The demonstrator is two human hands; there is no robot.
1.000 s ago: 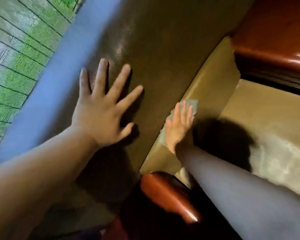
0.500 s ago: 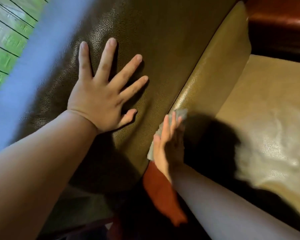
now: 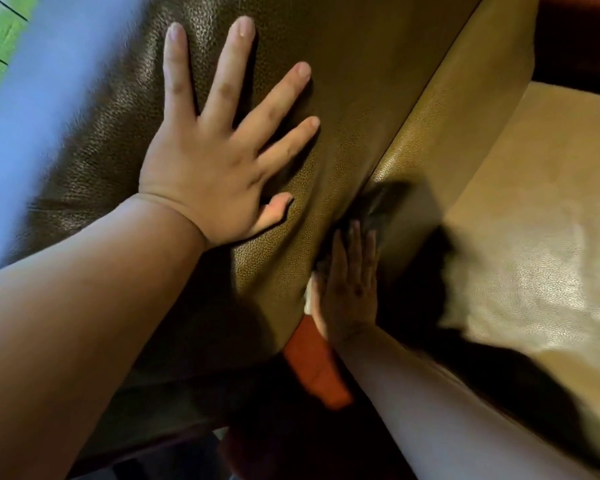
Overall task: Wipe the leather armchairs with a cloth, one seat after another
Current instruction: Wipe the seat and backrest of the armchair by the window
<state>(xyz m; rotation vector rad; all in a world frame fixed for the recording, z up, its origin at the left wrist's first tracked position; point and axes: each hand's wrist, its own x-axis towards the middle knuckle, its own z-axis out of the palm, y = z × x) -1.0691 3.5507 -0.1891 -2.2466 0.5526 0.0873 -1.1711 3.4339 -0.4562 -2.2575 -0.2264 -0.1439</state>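
I see the armchair filling most of the frame: pebbled olive-brown leather, its broad back panel in the upper centre, its lighter tan seat at right catching glare. The cloth, dark in shadow, lies flat against the inner face just right of centre, partly hidden.

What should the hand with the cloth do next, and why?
Probably slide up along the inner face of the backrest. The right hand presses the cloth flat near its lower end, the leather above looks unwiped, and the left hand rests spread on the chair's back, steadying it.
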